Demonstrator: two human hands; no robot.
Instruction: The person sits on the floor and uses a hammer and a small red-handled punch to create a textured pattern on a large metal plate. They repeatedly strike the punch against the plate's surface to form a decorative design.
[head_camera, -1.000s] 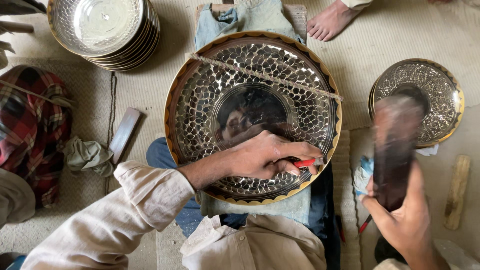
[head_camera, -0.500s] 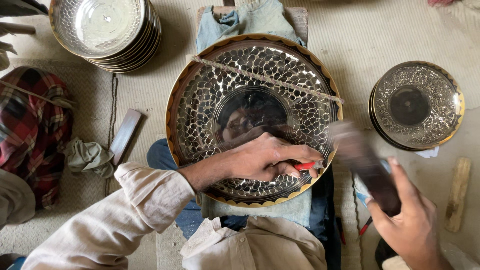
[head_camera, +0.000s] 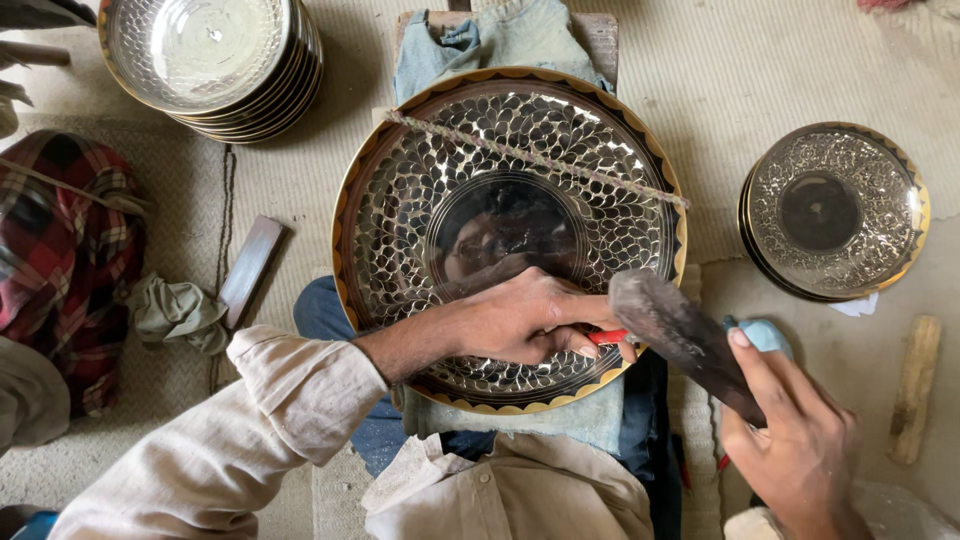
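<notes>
At the centre of the frame a large engraved metal tray (head_camera: 510, 190) with a gold scalloped rim lies on a blue cloth over the person's lap. The left hand (head_camera: 525, 320) rests on the tray's lower right part, fingers pinched narrow on a small red-handled chisel (head_camera: 607, 337). The right hand (head_camera: 795, 435), lower right, grips a dark mallet (head_camera: 680, 335) whose head sits just beside the chisel. A smaller engraved plate (head_camera: 835, 210) lies at right, stacked bowls (head_camera: 215, 60) upper left.
</notes>
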